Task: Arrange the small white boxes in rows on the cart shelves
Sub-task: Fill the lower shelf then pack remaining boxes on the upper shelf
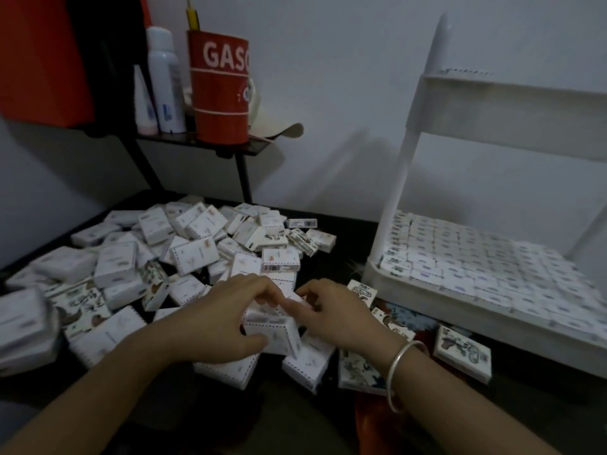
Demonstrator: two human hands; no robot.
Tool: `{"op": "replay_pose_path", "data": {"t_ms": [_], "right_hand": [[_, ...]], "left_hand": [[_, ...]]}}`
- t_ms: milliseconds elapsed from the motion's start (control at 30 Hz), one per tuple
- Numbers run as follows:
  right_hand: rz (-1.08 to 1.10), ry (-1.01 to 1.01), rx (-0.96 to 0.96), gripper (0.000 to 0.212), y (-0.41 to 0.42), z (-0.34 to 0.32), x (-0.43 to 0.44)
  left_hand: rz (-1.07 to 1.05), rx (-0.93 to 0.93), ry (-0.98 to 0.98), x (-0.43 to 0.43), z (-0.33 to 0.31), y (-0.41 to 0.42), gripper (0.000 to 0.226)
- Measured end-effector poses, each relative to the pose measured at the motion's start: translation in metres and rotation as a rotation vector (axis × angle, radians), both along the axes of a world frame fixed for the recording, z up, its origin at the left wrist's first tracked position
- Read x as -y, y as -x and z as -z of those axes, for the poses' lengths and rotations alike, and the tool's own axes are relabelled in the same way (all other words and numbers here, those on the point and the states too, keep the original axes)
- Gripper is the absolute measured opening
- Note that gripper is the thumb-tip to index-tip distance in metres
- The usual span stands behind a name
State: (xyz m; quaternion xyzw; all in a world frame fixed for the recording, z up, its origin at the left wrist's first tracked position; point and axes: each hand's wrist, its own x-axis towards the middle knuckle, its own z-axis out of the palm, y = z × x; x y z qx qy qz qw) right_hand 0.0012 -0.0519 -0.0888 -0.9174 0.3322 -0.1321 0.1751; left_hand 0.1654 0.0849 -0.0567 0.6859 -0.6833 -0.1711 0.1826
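Observation:
A loose heap of small white boxes (184, 251) covers the dark surface at left and centre. My left hand (226, 316) grips a few stacked boxes (272, 330) at the heap's near edge, thumb under them and fingers curled over the top. My right hand (335, 310), a silver bangle on its wrist, pinches the top of the same stack from the right. The white cart (410, 290) stands at right; its lower shelf holds several tidy rows of white boxes (476, 257). The upper shelf (512, 110) looks bare from here.
A black rack (197, 142) behind the heap carries a red tin marked GASO (220, 87) and white bottles (164, 77). A red box (39, 54) hangs at top left. Loose boxes with drawings (463, 353) lie in front of the cart. A white wall is behind.

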Motion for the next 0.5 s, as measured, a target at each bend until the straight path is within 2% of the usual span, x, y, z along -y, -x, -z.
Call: {"op": "replay_pose_path", "data": {"t_ms": [100, 233, 400, 500], "right_hand": [[0.038, 0.015, -0.021, 0.062, -0.006, 0.004, 0.001], [0.056, -0.146, 0.057, 0.046, -0.007, 0.0, 0.005], [0.147, -0.336, 0.263, 0.044, 0.006, -0.007, 0.015], [0.101, -0.424, 0.377, 0.054, 0.022, -0.02, 0.016]], "left_hand": [[-0.03, 0.135, 0.077, 0.001, 0.011, 0.002, 0.047], [-0.079, 0.118, 0.114, 0.007, 0.019, 0.002, 0.04], [-0.137, -0.216, 0.148, 0.013, 0.016, -0.002, 0.028], [-0.147, -0.393, 0.153, 0.018, 0.006, 0.001, 0.027]]}}
